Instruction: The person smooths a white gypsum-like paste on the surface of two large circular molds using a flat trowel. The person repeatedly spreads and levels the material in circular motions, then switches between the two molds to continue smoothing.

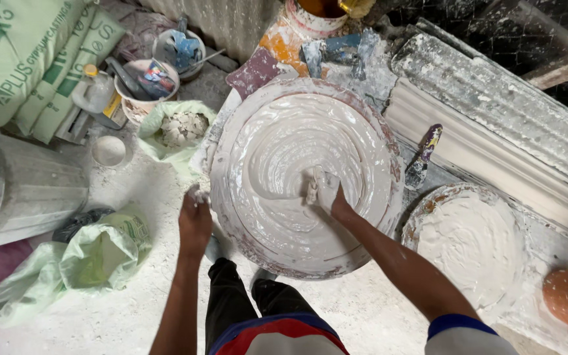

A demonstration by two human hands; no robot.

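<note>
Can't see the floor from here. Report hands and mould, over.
Right hand flat in wet plaster, coated white. Left hand at round mould rim, holding nothing. Second mould right; scraper between them.

I see both of my arms reaching forward from the bottom of the view, bare from the short sleeves down. My left arm runs nearly straight up the middle-left, the wrist slightly bent, and my left hand (195,217) is loosely curled with its back toward me, the fingers (197,195) bunched together and caked white. My right arm comes in from the lower right on a long diagonal, elbow almost straight. My right hand (323,189) is stretched farther out than the left, palm down, coated white all over, its fingers (313,184) pressed together and pointing away from me.
</note>
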